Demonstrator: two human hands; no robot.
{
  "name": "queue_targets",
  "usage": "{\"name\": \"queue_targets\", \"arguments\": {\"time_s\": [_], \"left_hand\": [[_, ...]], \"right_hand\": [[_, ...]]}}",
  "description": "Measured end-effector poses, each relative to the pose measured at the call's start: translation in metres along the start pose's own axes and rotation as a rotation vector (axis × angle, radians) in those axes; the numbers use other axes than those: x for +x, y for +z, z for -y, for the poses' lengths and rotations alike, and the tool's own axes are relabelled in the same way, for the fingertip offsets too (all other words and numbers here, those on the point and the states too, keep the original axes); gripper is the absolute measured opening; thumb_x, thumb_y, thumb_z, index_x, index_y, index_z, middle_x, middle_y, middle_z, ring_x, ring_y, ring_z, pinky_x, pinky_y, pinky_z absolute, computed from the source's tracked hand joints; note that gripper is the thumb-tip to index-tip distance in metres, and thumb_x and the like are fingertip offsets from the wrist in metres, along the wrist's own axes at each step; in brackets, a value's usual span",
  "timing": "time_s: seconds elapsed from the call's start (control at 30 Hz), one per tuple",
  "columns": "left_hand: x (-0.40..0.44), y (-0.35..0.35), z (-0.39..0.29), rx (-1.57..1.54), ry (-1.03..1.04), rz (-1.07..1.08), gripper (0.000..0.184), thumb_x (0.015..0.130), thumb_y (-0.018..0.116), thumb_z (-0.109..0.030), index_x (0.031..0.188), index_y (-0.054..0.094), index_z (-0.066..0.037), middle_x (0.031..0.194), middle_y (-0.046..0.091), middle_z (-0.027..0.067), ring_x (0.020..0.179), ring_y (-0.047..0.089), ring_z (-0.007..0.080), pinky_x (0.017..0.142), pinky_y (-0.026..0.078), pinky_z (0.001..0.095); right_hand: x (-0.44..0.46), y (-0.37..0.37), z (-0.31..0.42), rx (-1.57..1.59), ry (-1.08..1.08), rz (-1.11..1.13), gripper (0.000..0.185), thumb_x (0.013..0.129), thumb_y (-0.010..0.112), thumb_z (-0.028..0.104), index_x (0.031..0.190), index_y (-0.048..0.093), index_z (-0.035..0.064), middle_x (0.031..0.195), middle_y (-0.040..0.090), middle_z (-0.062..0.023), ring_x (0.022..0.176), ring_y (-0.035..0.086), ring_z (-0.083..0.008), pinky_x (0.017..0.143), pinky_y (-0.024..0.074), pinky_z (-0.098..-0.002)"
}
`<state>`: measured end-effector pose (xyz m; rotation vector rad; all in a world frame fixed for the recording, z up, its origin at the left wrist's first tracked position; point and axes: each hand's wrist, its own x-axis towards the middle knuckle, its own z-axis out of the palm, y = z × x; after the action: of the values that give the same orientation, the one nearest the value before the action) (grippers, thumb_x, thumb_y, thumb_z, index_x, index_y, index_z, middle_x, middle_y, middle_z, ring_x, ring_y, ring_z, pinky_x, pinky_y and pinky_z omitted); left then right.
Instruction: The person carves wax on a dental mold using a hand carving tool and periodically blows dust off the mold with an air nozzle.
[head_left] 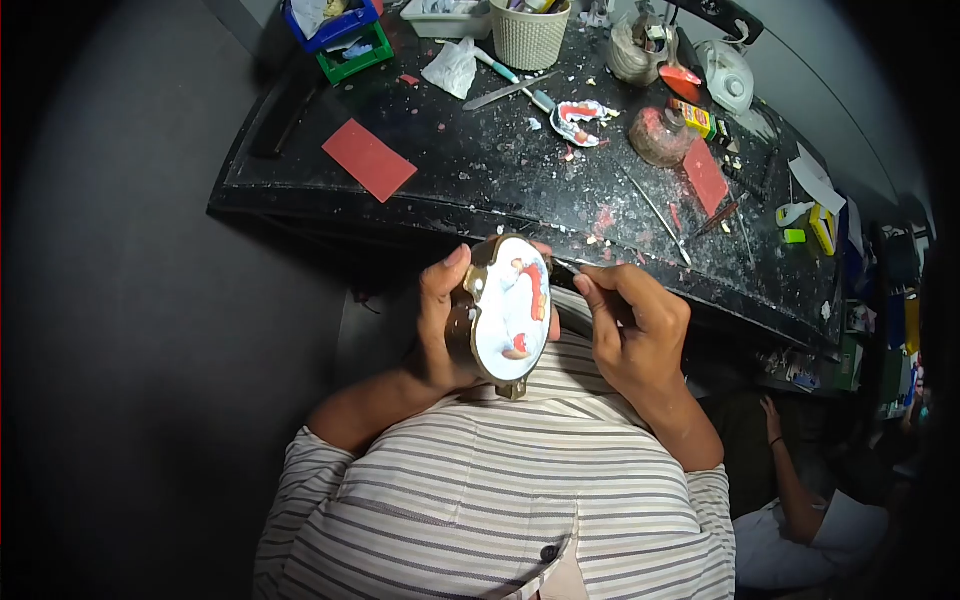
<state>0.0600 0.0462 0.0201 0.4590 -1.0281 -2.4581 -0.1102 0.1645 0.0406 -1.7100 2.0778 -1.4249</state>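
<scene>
My left hand (437,325) grips a brass-coloured dental flask (461,335) in front of my chest, its open face tilted toward the right. White plaster (497,310) fills it, with a pink-red denture shape (537,292) set into the surface. My right hand (645,330) is closed in a pinch just right of the flask. A thin, dark tool (565,266) runs from those fingertips toward the flask's edge; most of it is hidden, so its tip and exact kind cannot be made out.
On the littered black workbench (450,150) lie pink wax sheets (369,160), a knife (510,91), an impression tray (575,130) and a thin metal tool (655,212). A round glass burner (660,137) and woven basket (531,38) stand farther back. Another person's arm (790,480) shows at lower right.
</scene>
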Motion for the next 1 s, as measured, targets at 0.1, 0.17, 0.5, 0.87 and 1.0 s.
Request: {"name": "queue_targets", "arguments": {"time_s": [0.1,0.17,0.5,0.87,1.0], "left_hand": [[0.003,-0.005,0.005,-0.091,-0.005,-0.016,0.098,0.103,0.021,-0.073,0.148,0.050,0.009,0.094,0.072,0.0280,0.082,0.072,0.0324,0.074,0.060,0.0373],[0.004,-0.005,0.006,-0.130,-0.009,-0.010,0.099,0.103,0.021,-0.073,0.147,0.051,0.010,0.094,0.072,0.0276,0.083,0.072,0.0338,0.075,0.060,0.0384],[0.005,-0.008,0.007,-0.228,-0.053,0.010,0.101,0.103,0.023,-0.073,0.148,0.050,0.013,0.098,0.072,0.0283,0.085,0.072,0.0376,0.078,0.060,0.0415],[0.005,-0.012,0.010,-0.293,-0.057,0.035,0.100,0.103,0.024,-0.072,0.147,0.052,0.014,0.100,0.073,0.0290,0.084,0.072,0.0395,0.079,0.060,0.0430],[0.005,-0.011,0.012,-0.174,-0.012,-0.004,0.099,0.104,0.021,-0.071,0.149,0.050,0.012,0.100,0.073,0.0267,0.085,0.073,0.0383,0.077,0.061,0.0426]], "right_hand": [[-0.003,-0.005,0.002,-0.004,-0.043,0.029,0.011,0.090,0.080,-0.005,0.098,0.073,-0.0038,0.083,0.072,-0.0167,0.069,0.073,-0.0293,0.062,0.0561,-0.0363],[-0.006,-0.005,-0.001,0.016,-0.118,0.067,0.016,0.088,0.079,-0.008,0.101,0.073,-0.0043,0.085,0.073,-0.0168,0.072,0.075,-0.0317,0.064,0.0576,-0.0374],[-0.006,-0.004,-0.002,0.066,-0.093,0.132,0.022,0.085,0.079,-0.010,0.105,0.072,-0.0041,0.088,0.073,-0.0174,0.074,0.075,-0.0323,0.064,0.0576,-0.0379],[-0.007,-0.005,-0.003,0.051,-0.122,0.120,0.021,0.086,0.080,-0.009,0.105,0.072,-0.0032,0.088,0.073,-0.0175,0.074,0.075,-0.0320,0.062,0.0569,-0.0380],[-0.006,-0.005,-0.003,0.023,-0.138,0.114,0.020,0.086,0.080,-0.007,0.104,0.071,-0.0024,0.087,0.072,-0.0162,0.073,0.074,-0.0317,0.062,0.0568,-0.0388]]}}
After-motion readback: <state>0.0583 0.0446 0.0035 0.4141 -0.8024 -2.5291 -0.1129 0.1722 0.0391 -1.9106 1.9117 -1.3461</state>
